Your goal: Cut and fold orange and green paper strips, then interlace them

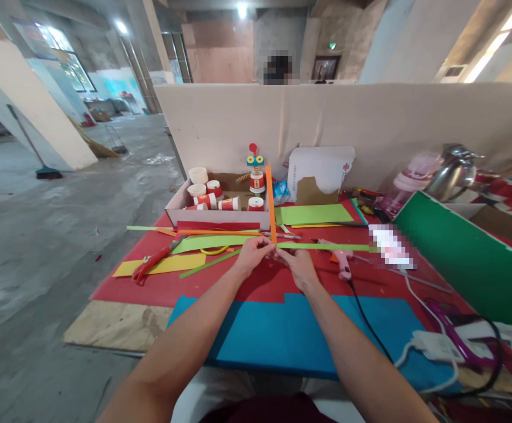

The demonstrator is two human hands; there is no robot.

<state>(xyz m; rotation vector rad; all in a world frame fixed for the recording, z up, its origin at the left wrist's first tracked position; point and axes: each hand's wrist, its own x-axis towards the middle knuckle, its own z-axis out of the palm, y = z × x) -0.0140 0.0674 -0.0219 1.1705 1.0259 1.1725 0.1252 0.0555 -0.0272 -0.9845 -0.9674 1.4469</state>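
Observation:
My left hand [255,254] and my right hand [300,265] meet above the table, fingers pinched where two paper strips join. The orange paper strip [271,202] runs away from me, and the light green paper strip [330,247] stretches to the right, so they form a corner. Both hands are closed on this joint; my fingers partly hide it. A pink glue gun [342,258] lies right of my right hand. Left of my left hand are red-handled pliers [157,258], a yellow paper piece [168,265] and a green paper piece [214,242].
Behind the hands, an open box [221,218] holds several paper cups and a cup figure [256,176] with a spring arm. Green sheets [313,214] lie right of it. A green panel [471,258] and a power strip [436,345] with cables occupy the right. Blue paper [256,332] covers the near edge.

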